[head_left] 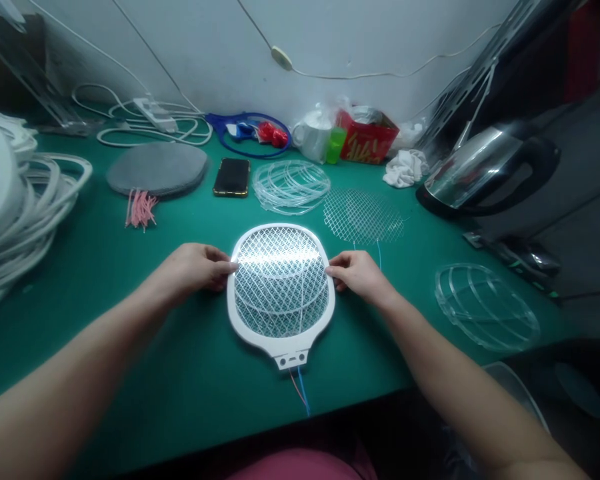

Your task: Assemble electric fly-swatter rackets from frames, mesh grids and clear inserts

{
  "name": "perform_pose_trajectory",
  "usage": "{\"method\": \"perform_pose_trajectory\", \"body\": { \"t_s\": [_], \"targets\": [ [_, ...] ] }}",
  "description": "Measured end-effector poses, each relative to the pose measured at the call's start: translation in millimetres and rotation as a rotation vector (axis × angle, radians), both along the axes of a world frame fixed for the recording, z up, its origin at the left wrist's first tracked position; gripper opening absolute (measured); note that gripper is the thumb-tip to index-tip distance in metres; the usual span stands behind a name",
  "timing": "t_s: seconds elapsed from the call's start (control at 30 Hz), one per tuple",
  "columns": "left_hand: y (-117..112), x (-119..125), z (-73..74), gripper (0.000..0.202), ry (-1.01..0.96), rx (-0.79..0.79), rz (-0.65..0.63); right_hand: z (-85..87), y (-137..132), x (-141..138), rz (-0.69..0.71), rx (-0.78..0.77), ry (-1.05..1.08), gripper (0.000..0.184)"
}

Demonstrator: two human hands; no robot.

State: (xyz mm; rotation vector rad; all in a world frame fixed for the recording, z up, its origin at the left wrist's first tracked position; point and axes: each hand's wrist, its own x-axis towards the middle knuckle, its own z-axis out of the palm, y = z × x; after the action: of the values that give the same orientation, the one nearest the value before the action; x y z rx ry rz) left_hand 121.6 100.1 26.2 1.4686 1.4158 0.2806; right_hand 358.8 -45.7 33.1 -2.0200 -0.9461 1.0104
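A bit of pink cloth (297,467) is at the very bottom, just in front of the green table (180,380). On the table, in the middle, lies a white racket head (281,287) with shiny net inside it. It sits between the two hands. The left hand (200,267) pinches its left edge, with the thumb on top of the rim. The right hand (357,273) pinches its right edge in the same way. I cannot tell how far the other fingers go under the rim. A red wire (296,387) and a blue wire (303,389) come out of the narrow end, which points to the person.

A loose sheet of net (364,217) lies just behind the right hand, and its thin blue wires reach close to that hand. Behind the racket head is a pile of clear plastic grids (291,187), with a black phone (232,177) beside it. Farther left are a round grey stack (157,167), some pink strips (141,209) and a big heap of white frames (25,220). On the right are a shiny kettle (485,167) and another clear grid (486,307).
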Motion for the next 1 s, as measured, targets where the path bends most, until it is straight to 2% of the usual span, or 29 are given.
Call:
{"method": "perform_pose_trajectory", "body": {
  "t_s": [0.1, 0.23, 0.37, 0.43, 0.57, 0.63, 0.7, 0.77, 0.83, 1.0],
  "targets": [
    [0, -1, -0.4, 0.051, 0.108, -0.06, -0.046, -1.0, 6, 5, 0.016, -0.051, 0.04, 0.005],
    [-1, -3, -3.7, 0.056, 0.139, 0.006, -0.082, -2.7, 10, 9, 0.045, -0.069, 0.026, 0.011],
    [-6, 0, -1.3, 0.051, 0.212, 0.092, -0.126, -4.2, 8, 5, 0.069, -0.049, 0.012, 0.012],
    [-9, 3, 2.3, 0.046, 0.305, 0.174, -0.159, -6.0, 7, 1, 0.062, -0.032, 0.018, 0.01],
    [-17, 5, 9.1, 0.034, 0.479, 0.494, -0.2, -8.1, 3, -10, 0.018, 0.0, -0.026, 0.016],
    [-20, 2, 12.9, 0.033, 0.486, 0.536, -0.252, -7.2, 1, -14, -0.003, 0.017, -0.075, 0.02],
    [-23, -2, 17.8, 0.04, 0.447, 0.381, -0.308, -5.4, -1, -16, 0.001, 0.03, -0.116, 0.018],
    [-25, -8, 22.9, 0.062, 0.342, 0.134, -0.337, -3.4, -3, -16, 0.024, 0.03, -0.131, 0.012],
    [-28, -14, 26.3, 0.082, 0.208, -0.049, -0.324, -1.9, -6, -14, 0.059, 0.022, -0.102, 0.012],
    [-35, -21, 24.1, 0.088, -0.004, -0.188, -0.184, -1.8, -10, -8, 0.106, -0.005, 0.089, 0.03]
  ]
}}
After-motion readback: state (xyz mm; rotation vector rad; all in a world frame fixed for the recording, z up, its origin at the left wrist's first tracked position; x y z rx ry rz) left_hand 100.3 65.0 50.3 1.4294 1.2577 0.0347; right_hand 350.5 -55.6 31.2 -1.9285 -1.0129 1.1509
